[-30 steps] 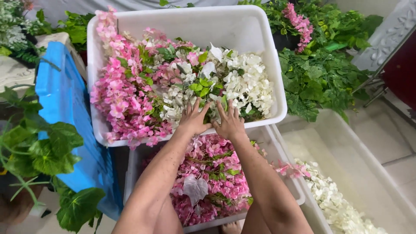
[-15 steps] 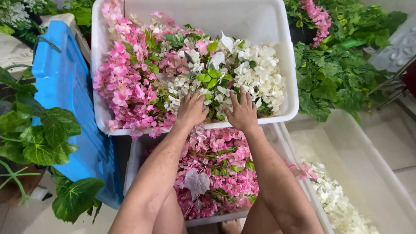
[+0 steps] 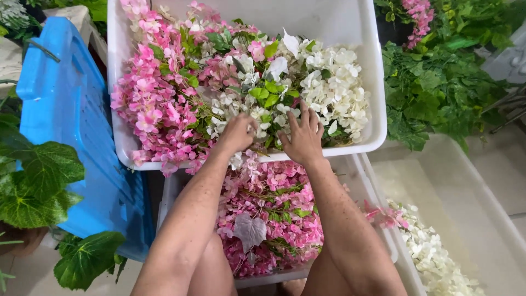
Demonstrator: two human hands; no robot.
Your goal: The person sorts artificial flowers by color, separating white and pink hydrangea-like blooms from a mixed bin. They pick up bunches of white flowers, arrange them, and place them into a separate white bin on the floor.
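Going left to right from the big white tub (image 3: 372,82): the blue crate (image 3: 71,126) leans just beside its left wall. Since a second ago both hands have pushed further into the tub's flowers (image 3: 241,93). The left hand (image 3: 236,133) has now curled shut on a clump of white blossoms, while the right hand (image 3: 303,137) lies flat, fingers spread, pressing on them. Left fingertips are buried, so what exactly they've pinched is hard to tell. The lower tub of pink flowers (image 3: 274,219) is half hidden by the arms.

Blue crate (image 3: 71,137) left; green foliage (image 3: 438,82) right.
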